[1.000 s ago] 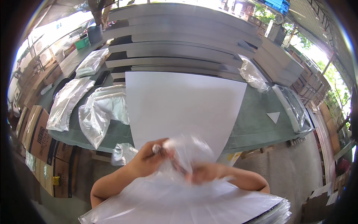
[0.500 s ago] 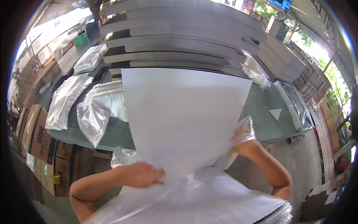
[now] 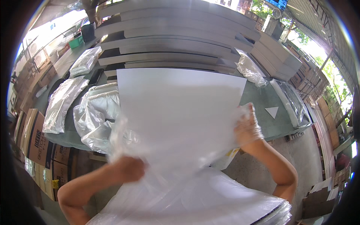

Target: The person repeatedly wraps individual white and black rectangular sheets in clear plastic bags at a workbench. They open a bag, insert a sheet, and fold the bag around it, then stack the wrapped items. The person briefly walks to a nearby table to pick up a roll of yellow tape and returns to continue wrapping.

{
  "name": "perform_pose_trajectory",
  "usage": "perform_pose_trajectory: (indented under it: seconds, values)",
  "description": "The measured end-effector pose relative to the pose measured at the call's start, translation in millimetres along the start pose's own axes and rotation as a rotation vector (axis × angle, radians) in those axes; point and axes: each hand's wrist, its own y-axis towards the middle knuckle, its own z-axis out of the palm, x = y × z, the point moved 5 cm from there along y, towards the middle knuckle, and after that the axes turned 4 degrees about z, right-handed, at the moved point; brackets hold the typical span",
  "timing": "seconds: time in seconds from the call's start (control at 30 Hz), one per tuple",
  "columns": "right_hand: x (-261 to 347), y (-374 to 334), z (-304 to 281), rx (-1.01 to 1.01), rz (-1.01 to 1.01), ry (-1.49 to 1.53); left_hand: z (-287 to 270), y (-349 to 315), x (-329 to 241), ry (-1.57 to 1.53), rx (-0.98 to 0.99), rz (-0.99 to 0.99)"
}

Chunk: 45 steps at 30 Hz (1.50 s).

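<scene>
Head view: blurry left hand (image 3: 129, 169), indistinct plastic (image 3: 126, 140)

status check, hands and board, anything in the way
Left hand blurred, at clear film. Right hand film-covered, by right edge of white board. Board between hands; film obscures its near edge.

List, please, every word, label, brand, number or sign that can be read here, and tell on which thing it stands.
Upright brown cardboard box, lower left: large dark lettering, partly readable; I do not copy its wording.
Small yellow patch, lower left: too small to read.
Bright blue panel, upper right: too small and blurred to read.
Large white rectangular sheet, in the middle: no printing visible.
</scene>
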Motion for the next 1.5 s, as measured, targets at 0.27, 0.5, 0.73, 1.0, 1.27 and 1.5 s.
perform_pose_trajectory:
  seconds: [0.27, 0.5, 0.73, 1.0, 1.27, 1.5]
  values:
    - [126, -73, -4, -0.274, -0.782, 0.403, -17, -23, 75, 0.583, -0.453, -0.461]
    - [89, -51, 57, 0.036, -0.622, 0.324, 0, -14, 68, 0.323, -0.18, -0.46]
    - [-86, -3, -8, -0.49, 0.48, 1.288, 32, -21, 71, -0.592, -0.267, -0.083]
    - [-63, 34, -25, -0.883, 0.396, 1.016, -134, -63, 140, -0.037, -1.622, -0.336]
    - [-101, 24, 3, -0.975, 0.523, 1.038, -169, -49, 101, -0.065, -1.417, -0.049]
    - [-135, -10, 48, -0.772, 0.23, 2.142, -172, -67, 104, -0.502, -1.413, -0.078]
